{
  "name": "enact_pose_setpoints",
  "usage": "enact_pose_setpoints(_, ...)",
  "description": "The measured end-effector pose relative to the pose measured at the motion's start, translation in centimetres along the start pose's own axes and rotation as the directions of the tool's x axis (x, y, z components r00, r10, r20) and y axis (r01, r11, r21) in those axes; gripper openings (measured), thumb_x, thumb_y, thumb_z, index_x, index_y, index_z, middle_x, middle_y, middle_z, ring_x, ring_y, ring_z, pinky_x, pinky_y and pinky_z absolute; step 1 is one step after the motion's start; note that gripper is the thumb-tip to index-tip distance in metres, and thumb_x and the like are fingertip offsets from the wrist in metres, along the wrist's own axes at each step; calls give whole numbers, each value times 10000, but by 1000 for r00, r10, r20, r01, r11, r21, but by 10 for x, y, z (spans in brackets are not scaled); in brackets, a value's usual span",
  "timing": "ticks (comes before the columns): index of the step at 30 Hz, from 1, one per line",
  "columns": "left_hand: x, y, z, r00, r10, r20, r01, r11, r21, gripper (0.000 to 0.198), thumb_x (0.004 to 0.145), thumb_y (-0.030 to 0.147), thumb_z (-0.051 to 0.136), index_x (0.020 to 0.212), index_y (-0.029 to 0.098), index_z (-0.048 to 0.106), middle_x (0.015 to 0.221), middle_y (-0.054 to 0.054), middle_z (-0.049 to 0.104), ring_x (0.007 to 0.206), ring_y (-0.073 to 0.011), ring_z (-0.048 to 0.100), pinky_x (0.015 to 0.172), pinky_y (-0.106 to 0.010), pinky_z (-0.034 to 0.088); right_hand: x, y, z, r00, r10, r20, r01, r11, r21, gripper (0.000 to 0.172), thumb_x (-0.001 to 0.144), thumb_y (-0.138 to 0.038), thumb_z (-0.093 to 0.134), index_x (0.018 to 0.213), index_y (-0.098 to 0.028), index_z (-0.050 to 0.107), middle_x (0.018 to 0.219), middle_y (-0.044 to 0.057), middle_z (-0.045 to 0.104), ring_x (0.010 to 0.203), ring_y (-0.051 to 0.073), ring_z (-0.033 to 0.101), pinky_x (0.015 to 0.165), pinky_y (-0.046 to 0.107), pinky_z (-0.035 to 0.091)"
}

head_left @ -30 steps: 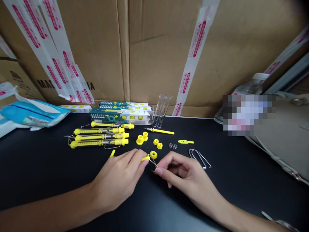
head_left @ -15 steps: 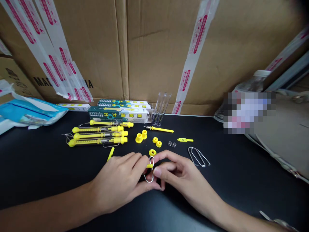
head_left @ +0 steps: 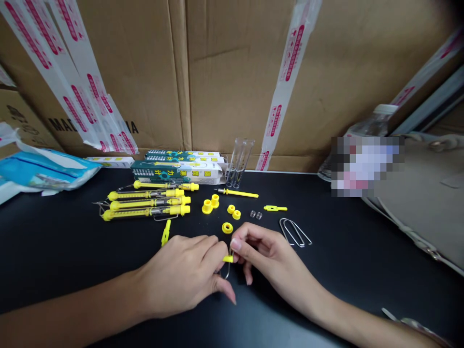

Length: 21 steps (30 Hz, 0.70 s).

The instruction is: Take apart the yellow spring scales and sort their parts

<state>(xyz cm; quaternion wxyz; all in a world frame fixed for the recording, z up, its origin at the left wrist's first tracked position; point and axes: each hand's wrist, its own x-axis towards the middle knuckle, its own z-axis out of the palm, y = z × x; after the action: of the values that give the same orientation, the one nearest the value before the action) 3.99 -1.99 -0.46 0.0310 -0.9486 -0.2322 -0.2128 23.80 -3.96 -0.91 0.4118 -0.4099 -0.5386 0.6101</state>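
Note:
My left hand and my right hand meet over the black table. Together they pinch a small yellow plastic piece with a thin wire hook hanging from it. Just beyond the fingertips lies a yellow ring. A loose yellow rod lies left of my left hand. Bent wire loops lie right of my right hand.
Several assembled yellow spring scales lie at the left, with printed boxes and clear tubes behind them. Yellow caps, two small springs and a yellow pin are scattered between. Taped cardboard boxes wall the back.
Both hands drew nearer to me with the yellow piece and wire hook. The hook, first pointing up beside the yellow ring, now hangs below the fingers.

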Motion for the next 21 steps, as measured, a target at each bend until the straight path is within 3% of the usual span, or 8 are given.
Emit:
enact_pose_setpoints(11, 1, -3, -4, 999, 29, 23, -27, 995, -99, 487, 1032, 541, 293, 744, 198, 486, 639, 41, 593, 510, -120, 584, 467, -256, 352, -1, 1, -2, 1000, -7, 20, 7, 1000, -23, 403, 837, -560, 704, 773, -170, 623, 689, -24, 571, 536, 82, 506, 452, 181, 448)
enact_pose_setpoints(21, 4, -5, -12, 987, 32, 155, 5, 972, -235, 511, 1022, 584, 273, 751, 202, 477, 643, 40, 616, 504, -125, 578, 464, -253, 301, -1, 4, -2, 999, -34, 36, 34, 999, -14, 389, 853, -528, 704, 763, -158, 626, 688, -18, 576, 535, 77, 492, 449, 175, 440)
